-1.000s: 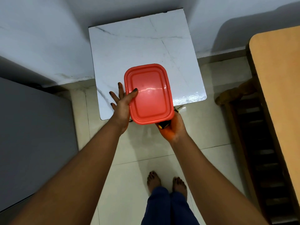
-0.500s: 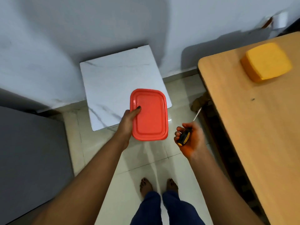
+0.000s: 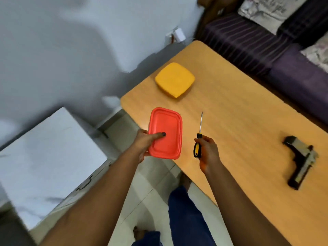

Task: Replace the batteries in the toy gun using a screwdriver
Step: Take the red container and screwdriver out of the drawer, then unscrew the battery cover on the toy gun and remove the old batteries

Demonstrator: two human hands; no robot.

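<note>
My left hand (image 3: pixel 144 142) grips a red lidded box (image 3: pixel 166 133) by its left edge, thumb on the lid, above the near left corner of the wooden table (image 3: pixel 239 121). My right hand (image 3: pixel 206 150) holds a screwdriver (image 3: pixel 198 137) by its black and yellow handle, the thin shaft pointing away over the table. The toy gun (image 3: pixel 300 161), black and grey, lies on the table far to the right, apart from both hands.
A yellow box (image 3: pixel 174 79) sits near the table's far left end. A white marble-topped stand (image 3: pixel 48 157) is at the left by the wall. A purple sofa (image 3: pixel 276 43) with cushions runs behind the table. My legs and feet stand on pale tiles below.
The view has swung right from the white stand to the wooden table. Both hands moved right with the red box and the screwdriver, and the toy gun has come into sight.
</note>
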